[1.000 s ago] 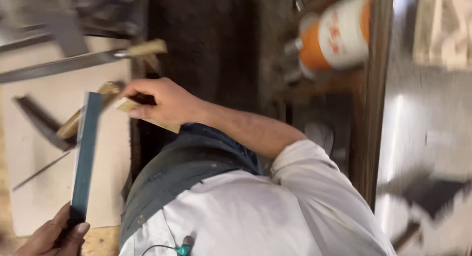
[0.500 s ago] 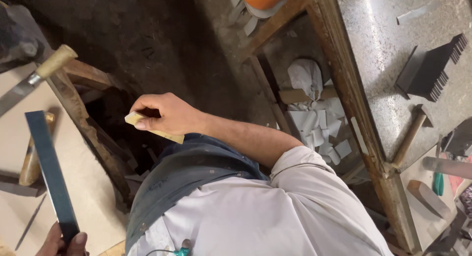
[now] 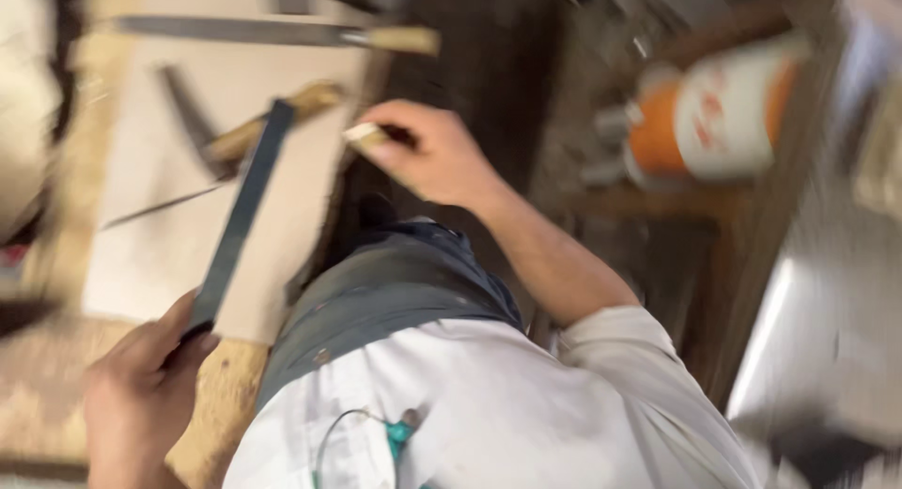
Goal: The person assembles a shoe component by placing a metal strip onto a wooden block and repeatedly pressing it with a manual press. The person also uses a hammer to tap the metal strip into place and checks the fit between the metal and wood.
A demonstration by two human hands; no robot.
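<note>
Frame is motion-blurred, so I keep to what I can make out. My left hand (image 3: pixel 141 395) sits bottom left, fingers clenched round the near end of a long dark flat file (image 3: pixel 240 212). The file runs up & to the right from that grip, slanting over a pale board (image 3: pixel 150 254) on the counter (image 3: pixel 42 386). Its far tip ends near a wood handle (image 3: pixel 272 118) lying on the board.

My right hand (image 3: pixel 432 155) is mid-frame, arm bare below a rolled white sleeve (image 3: pixel 648 376). It grasps a small pale wood piece (image 3: pixel 362 134) between thumb & fingers; the piece sticks out left of the hand, just past the board's right edge, w/ dark ground beneath. Wood piece & file tip are near each other but apart.

Other stuff on the board: 1 long blade w/ a light handle (image 3: pixel 272 31) lying across the top, 1 dark angled tool (image 3: pixel 193 123) beside the wood handle, 1 thin metal rod (image 3: pixel 160 207) below it. Can't tell exactly what kind of tools, too blurred.

Upper right: an orange & white container (image 3: pixel 714 108) on its side by a wooden frame (image 3: pixel 752 263). Far right is a shiny grey surface (image 3: pixel 827 339). My lap shows a dark apron (image 3: pixel 385 292) over a white shirt (image 3: pixel 489 414).
</note>
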